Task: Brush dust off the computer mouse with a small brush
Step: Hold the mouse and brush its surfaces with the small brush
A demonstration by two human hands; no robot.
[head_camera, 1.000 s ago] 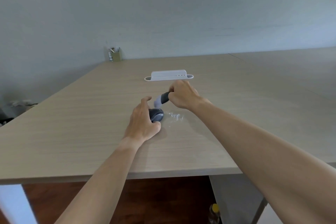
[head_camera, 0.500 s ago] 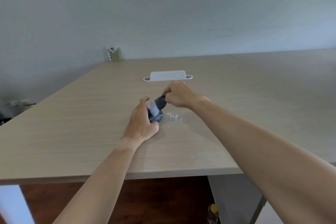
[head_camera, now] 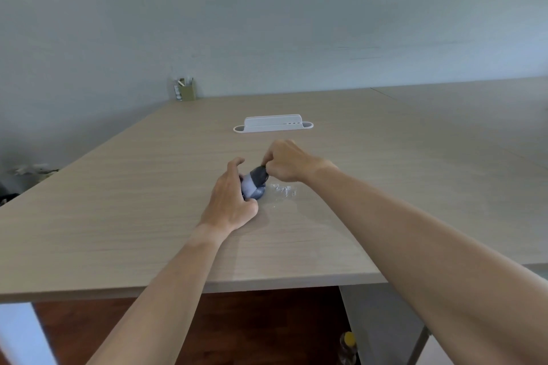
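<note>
A dark computer mouse (head_camera: pixel 258 193) lies on the light wooden table (head_camera: pixel 148 216), mostly hidden under my left hand (head_camera: pixel 229 201), which grips its left side. My right hand (head_camera: pixel 289 161) is closed on a small brush (head_camera: pixel 257 175) with a dark handle and pale bristles. The bristles rest on the top of the mouse, next to my left fingers. White crumbs of dust (head_camera: pixel 284 190) lie on the table just right of the mouse.
A white plastic holder (head_camera: pixel 272 124) lies farther back on the table. A small olive pen cup (head_camera: pixel 186 89) stands at the far left corner by the wall. A bottle (head_camera: pixel 348 347) stands on the floor under the table's front edge.
My right hand has swept the brush down and to the left, from above the mouse onto its top. My left hand has kept its hold on the mouse.
</note>
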